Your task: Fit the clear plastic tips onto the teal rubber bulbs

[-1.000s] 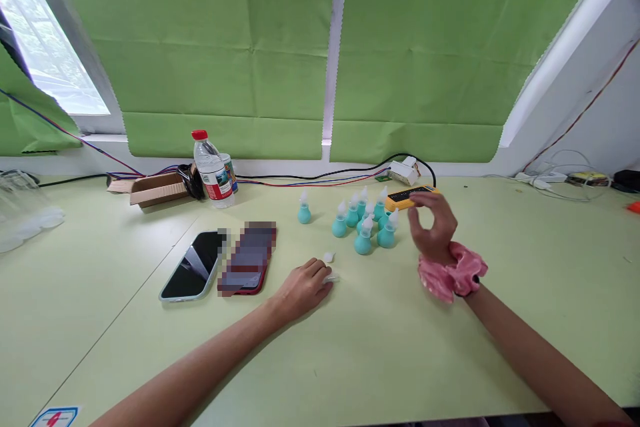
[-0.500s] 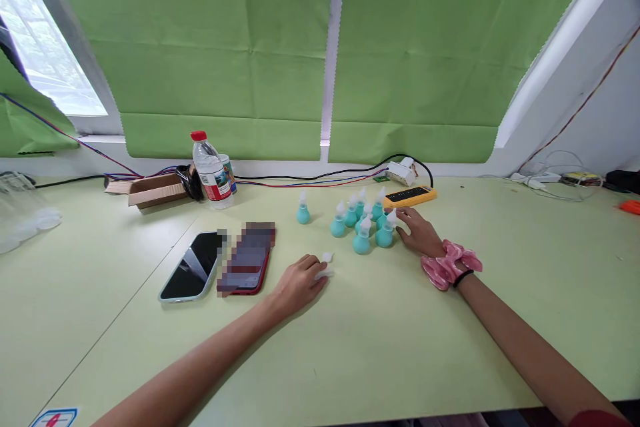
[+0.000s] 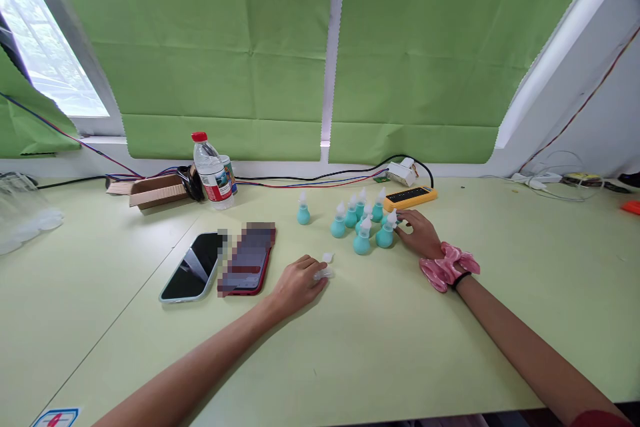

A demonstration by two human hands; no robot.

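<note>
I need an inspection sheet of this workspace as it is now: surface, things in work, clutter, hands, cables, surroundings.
Surface: pale green table, joined from panels.
Things in work: cluster of teal bulbs with white tips, upright; one teal bulb apart on the left; two loose white tips.
Clutter: two phones, water bottle, cardboard box, yellow device.
Hands: left hand at the loose tips; right hand touching the cluster, pink scrunchie on its wrist.
Cables: wires along the back edge.
Surroundings: green blinds, window.

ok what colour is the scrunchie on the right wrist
Pink, on the scrunchie just behind the right hand; the head view shows it clearly.
</note>
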